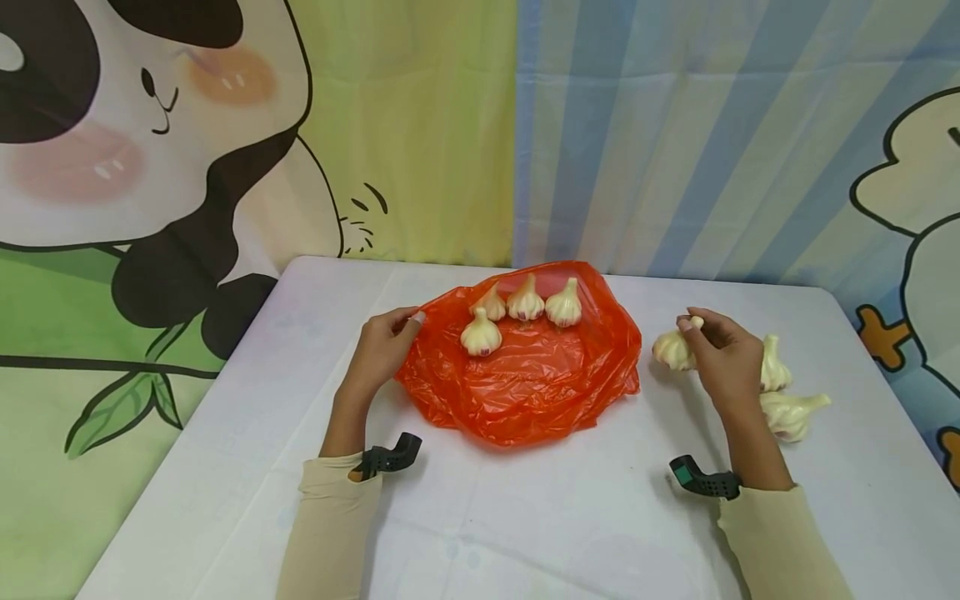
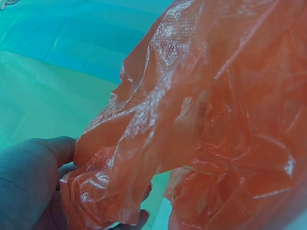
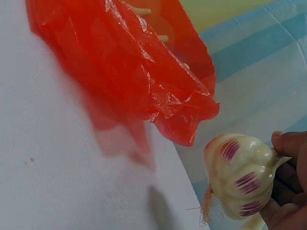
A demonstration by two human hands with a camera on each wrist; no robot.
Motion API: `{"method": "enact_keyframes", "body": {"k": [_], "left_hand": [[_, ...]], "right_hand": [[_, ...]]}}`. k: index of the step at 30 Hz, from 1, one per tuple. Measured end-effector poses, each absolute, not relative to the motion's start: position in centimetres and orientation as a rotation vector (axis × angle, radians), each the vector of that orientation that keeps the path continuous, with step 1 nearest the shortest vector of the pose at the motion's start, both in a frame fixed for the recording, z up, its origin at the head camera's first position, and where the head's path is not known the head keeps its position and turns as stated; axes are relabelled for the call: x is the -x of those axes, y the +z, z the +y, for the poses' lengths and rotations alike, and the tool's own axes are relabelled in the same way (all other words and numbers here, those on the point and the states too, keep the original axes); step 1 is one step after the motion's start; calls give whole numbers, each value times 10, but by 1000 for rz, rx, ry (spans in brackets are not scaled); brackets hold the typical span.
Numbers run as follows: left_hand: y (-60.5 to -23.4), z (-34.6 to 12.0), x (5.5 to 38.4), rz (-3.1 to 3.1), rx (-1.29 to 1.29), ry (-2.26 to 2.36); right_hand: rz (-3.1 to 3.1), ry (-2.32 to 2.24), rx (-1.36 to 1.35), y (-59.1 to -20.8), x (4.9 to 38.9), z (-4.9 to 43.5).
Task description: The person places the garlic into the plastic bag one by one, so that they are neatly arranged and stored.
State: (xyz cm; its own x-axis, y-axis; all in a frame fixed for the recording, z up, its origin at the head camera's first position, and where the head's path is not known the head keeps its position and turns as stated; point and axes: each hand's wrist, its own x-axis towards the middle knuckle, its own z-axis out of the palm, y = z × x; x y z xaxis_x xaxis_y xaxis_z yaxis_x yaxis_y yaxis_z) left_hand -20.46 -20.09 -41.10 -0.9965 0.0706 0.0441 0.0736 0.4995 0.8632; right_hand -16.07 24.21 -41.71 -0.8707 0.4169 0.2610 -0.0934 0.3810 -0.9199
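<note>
A red plastic bag (image 1: 525, 379) lies spread open in the middle of the table, with several garlic bulbs (image 1: 527, 302) inside toward its back. My left hand (image 1: 384, 346) pinches the bag's left rim between thumb and fingers; the left wrist view shows the crumpled film (image 2: 144, 143) running past that hand (image 2: 36, 179). To the right of the bag, my right hand (image 1: 726, 358) holds a garlic bulb (image 1: 673, 351) by its stem. In the right wrist view this bulb (image 3: 242, 175) shows purple streaks and dangling roots, clear of the bag.
Two more garlic bulbs, one upright (image 1: 774, 367) and one on its side (image 1: 792, 414), are on the white table (image 1: 480, 525) beside my right hand. A printed curtain (image 1: 675, 133) hangs behind the table's far edge.
</note>
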Motion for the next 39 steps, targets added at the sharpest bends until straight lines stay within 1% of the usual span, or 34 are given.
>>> {"method": "enact_keyframes", "body": {"k": [9,19,26,31,39], "left_hand": [[-413,-201,205,-2722,120,-1548],[-412,-201,205,-2711,133,-1556],[-413,-201,206,-2712,135,-1546],[-413,-201,206,-2706,140,-1550],[-412,-201,205,-2712,136,-1558]], "right_hand": [[-2042,1589,167,-404,166,234],[-1942,1670,65,-385,165,217],[-1848,1810,-21,-383,166,207],[-1829,1851,-17,-382,168,198],[-1784,1885,-83,-382,175,182]]}}
